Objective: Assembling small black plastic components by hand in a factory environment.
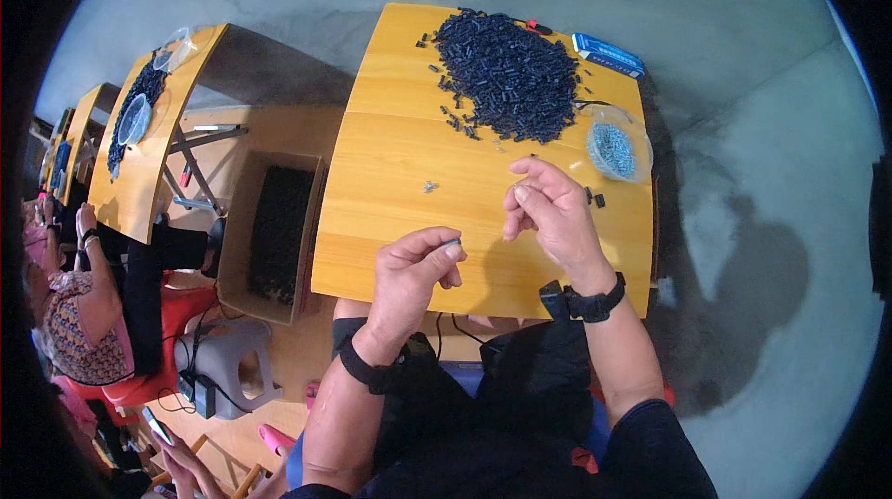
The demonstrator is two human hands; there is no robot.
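My left hand is closed in a pinch over the near part of the yellow table. Between its thumb and forefinger shows a small dark piece with a bluish tip, too small to make out fully. To its right, my right hand hovers with loosely bent fingers, thumb and forefinger apart, and nothing visible in them. Beyond the hands lies a large heap of small black tubular pieces. A clear round tub of small silvery-blue screws stands right of the heap. A few loose screws lie on the tabletop.
A blue-and-white box and a red-and-black tool lie at the far edge. Several black pieces sit beside my right hand. Left on the floor stands a carton of black pieces. Other people work at tables farther left.
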